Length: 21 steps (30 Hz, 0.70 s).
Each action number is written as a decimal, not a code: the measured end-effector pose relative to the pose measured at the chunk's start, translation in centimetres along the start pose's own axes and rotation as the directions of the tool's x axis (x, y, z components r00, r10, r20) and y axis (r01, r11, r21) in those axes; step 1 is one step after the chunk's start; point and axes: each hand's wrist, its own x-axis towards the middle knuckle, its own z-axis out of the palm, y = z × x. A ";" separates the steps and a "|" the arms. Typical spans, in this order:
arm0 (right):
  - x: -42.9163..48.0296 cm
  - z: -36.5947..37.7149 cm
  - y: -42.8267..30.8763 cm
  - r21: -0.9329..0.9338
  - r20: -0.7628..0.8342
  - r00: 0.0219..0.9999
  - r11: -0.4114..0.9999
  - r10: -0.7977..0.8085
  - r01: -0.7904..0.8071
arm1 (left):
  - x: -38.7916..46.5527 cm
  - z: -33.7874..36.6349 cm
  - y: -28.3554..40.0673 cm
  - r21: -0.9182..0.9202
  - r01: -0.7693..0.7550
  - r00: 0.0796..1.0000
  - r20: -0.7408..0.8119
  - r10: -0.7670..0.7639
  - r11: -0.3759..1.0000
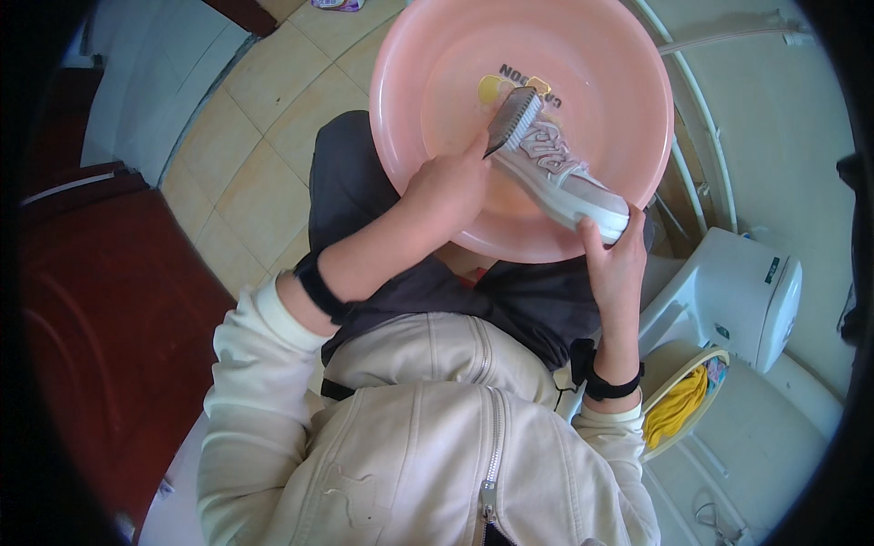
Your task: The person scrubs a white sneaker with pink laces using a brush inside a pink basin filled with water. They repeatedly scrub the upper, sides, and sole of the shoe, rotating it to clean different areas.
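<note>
A large pink plastic basin (410, 136) rests at my knees, with printed writing and yellow shapes on its bottom. Over it is a white lace-up sneaker (546, 184) with pinkish laces, tilted, its toe towards the lower right. My right hand (618, 246) grips the toe end, thumb on the side of the sole. My left hand (454, 181) is closed around the near end of a scrub brush (515, 119) with a dark back and pale bristles; the bristles lie against the heel and ankle part of the sneaker. Part of the brush's handle is hidden in the fingers.
Beige floor tiles (256, 164) lie to the left, beside a dark red wooden door or panel (116, 293). At the right stand a white toilet cistern (737, 293), white pipes (710, 130) and a cream bin (689, 437) holding yellow cloth (676, 407). A package (338, 4) lies at the top edge.
</note>
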 end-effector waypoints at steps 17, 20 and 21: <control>0.3 0.1 0.1 0.022 -0.023 0.999 0.999 0.038 -0.038 | -0.3 1.9 -0.6 0.007 0.053 0.996 0.069 -0.054 0.999; 0.2 0.1 0.1 0.024 -0.035 0.999 1.000 0.010 -0.009 | 1.3 2.1 -0.9 -0.007 0.051 0.998 0.045 -0.050 0.999; 0.2 0.1 0.1 0.028 -0.036 0.999 1.000 0.004 -0.003 | 1.4 2.0 -0.8 -0.025 0.043 0.998 0.040 -0.042 0.999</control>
